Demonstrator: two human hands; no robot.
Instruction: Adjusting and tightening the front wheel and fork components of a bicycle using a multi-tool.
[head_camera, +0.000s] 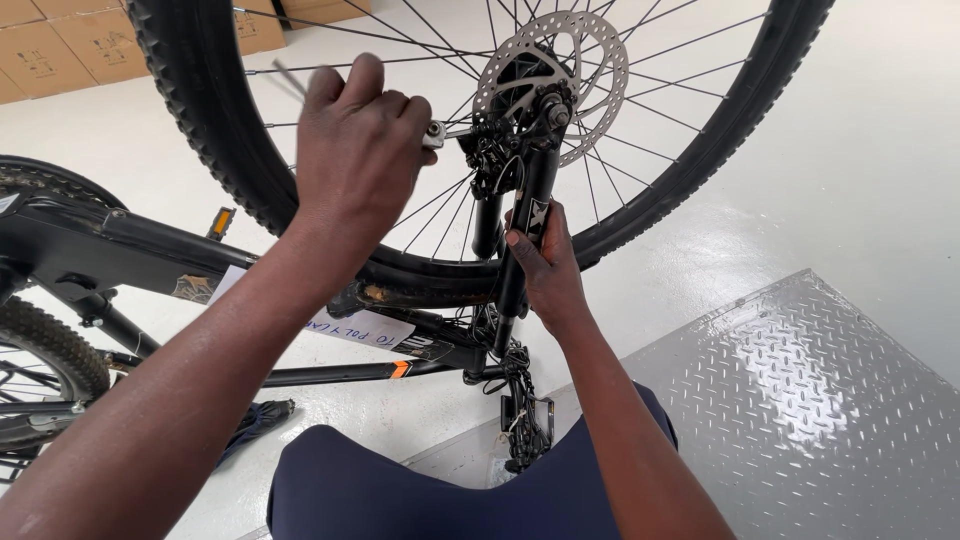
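Note:
An upside-down black bicycle fills the view, its front wheel raised, with a silver brake disc at the hub. My left hand is closed around a slim metal wrench, whose head sits at the brake caliper beside the disc; the tool's thin end sticks out above my knuckles. My right hand grips the black fork leg just below the hub, fingers wrapped around it.
The black frame runs left with a white paper label taped on; the rear tyre shows at the lower left. Cardboard boxes stand at the far left. A grey checker-plate panel lies on the white floor at right. My knee is below.

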